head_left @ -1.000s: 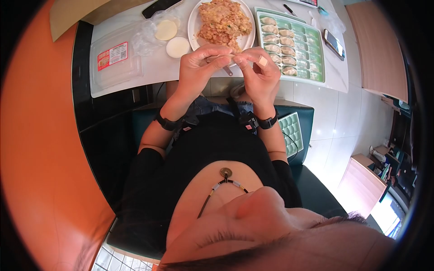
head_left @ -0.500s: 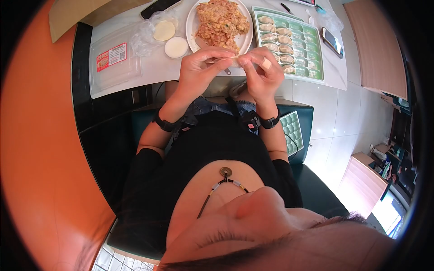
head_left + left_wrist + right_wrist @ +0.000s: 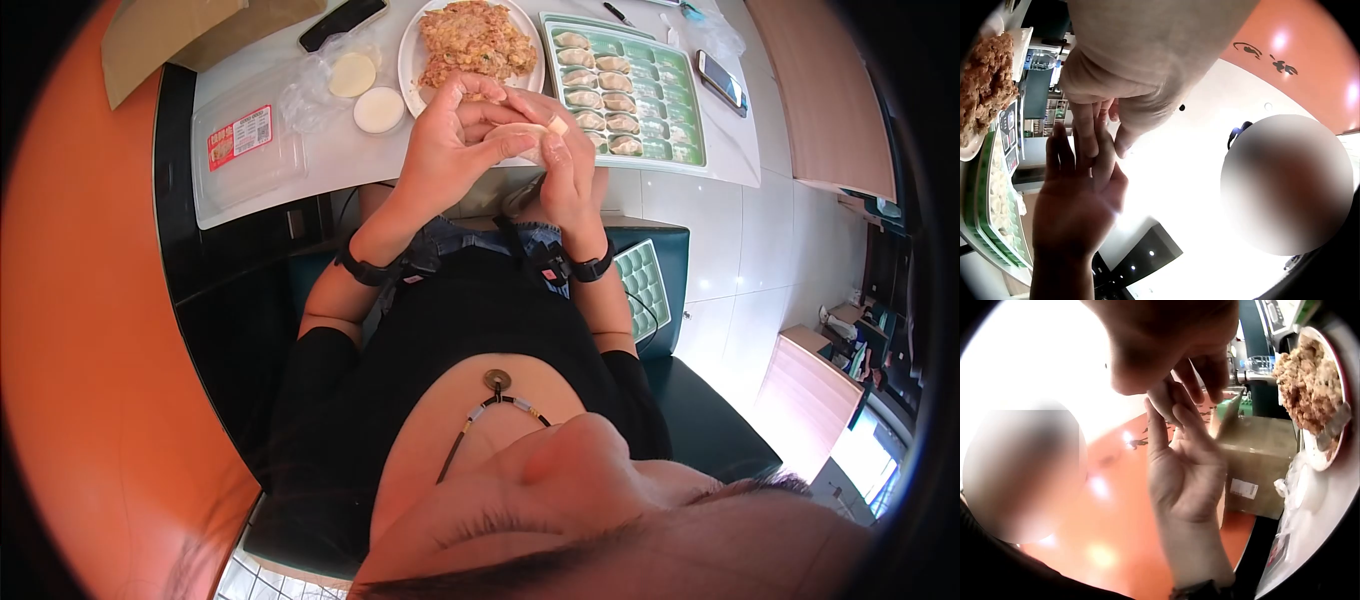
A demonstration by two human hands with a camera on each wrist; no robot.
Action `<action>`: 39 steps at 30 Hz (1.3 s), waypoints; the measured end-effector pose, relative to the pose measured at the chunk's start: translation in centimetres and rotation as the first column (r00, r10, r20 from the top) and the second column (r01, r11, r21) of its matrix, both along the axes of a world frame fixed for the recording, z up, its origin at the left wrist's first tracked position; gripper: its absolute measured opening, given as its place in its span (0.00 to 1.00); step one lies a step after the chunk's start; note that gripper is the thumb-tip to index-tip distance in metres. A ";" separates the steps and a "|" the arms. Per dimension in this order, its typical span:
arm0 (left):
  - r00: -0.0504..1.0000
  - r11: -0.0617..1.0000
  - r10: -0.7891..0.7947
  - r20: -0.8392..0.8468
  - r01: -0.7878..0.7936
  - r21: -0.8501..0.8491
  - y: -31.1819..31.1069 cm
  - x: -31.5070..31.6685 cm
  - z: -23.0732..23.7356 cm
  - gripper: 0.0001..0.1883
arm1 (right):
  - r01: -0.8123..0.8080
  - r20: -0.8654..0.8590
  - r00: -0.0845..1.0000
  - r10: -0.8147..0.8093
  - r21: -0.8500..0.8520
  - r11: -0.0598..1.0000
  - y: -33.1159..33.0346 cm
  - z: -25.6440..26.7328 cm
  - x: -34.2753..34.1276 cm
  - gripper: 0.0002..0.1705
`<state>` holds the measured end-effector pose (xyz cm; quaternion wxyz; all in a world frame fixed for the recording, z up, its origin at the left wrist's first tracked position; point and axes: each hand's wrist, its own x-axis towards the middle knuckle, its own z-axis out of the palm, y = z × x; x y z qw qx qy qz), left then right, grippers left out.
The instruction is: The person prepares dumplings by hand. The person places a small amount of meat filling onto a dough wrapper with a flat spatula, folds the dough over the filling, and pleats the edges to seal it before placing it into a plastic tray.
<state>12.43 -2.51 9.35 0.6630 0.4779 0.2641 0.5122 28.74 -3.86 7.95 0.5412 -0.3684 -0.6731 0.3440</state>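
Observation:
A pale folded dumpling is held between both hands above the table's near edge, partly hidden by fingers. My left hand grips it from the left, thumb along its near side. From the right, my right hand pinches it, its fingers reaching across behind the dumpling toward the left fingertips. A beige bandage wraps one right finger. Just beyond the hands lies a white plate heaped with minced filling. The left wrist view shows the right hand palm up below the left.
To the right, a green compartment tray holds several finished dumplings. Left of the plate are round wrappers, a small white bowl, a clear lidded box and a phone. Another phone lies at right.
The hands have gone from pinching the dough edge with fingertips to cupping closer around it. The right fingers now extend leftward behind it. The table items shifted slightly left in view.

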 end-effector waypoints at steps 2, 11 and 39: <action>0.996 0.994 0.064 -0.056 -0.058 0.095 -0.2 0.0 -0.3 0.20 | 0.122 0.120 0.983 -0.136 0.120 0.985 -0.5 0.8 0.1 0.25; 0.994 0.838 0.033 -0.107 0.031 0.545 1.1 1.7 -1.0 0.20 | 0.023 -0.205 0.975 -0.091 -0.311 0.950 -1.6 0.0 -1.1 0.18; 0.932 0.714 -0.001 -0.361 0.253 0.652 2.3 1.0 0.7 0.24 | -0.267 -0.429 0.902 0.036 -0.493 0.828 -1.6 0.4 1.1 0.18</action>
